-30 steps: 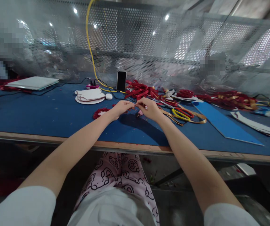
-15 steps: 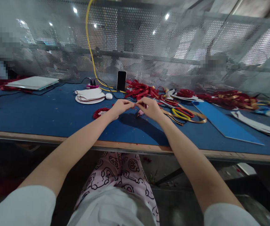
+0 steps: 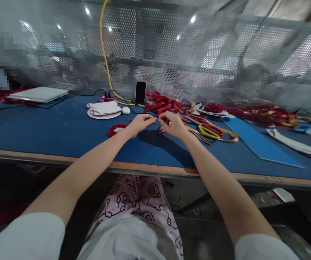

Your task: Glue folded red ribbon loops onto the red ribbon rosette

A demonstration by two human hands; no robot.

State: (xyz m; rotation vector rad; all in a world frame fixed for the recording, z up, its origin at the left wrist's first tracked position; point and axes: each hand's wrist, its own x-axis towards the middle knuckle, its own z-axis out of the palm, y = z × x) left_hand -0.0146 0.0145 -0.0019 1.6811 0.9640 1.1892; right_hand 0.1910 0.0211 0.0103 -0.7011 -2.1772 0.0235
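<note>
Reaching over the flat blue tabletop (image 3: 63,139), the left hand (image 3: 139,124) and right hand (image 3: 172,122) nearly touch; I can't tell if their bent fingers (image 3: 148,118) hold anything. A round, bumpy red piece (image 3: 113,130) lies beside the left wrist, shiny red ribbons (image 3: 164,104) behind.

Free passage over the front-left tabletop (image 3: 49,135), with obstacles farther right: phone (image 3: 140,92), red ribbons (image 3: 163,104), scissors (image 3: 207,135).

Reddish piece (image 3: 154,123) at fingers (image 3: 148,119), perhaps mostly hidden
</note>
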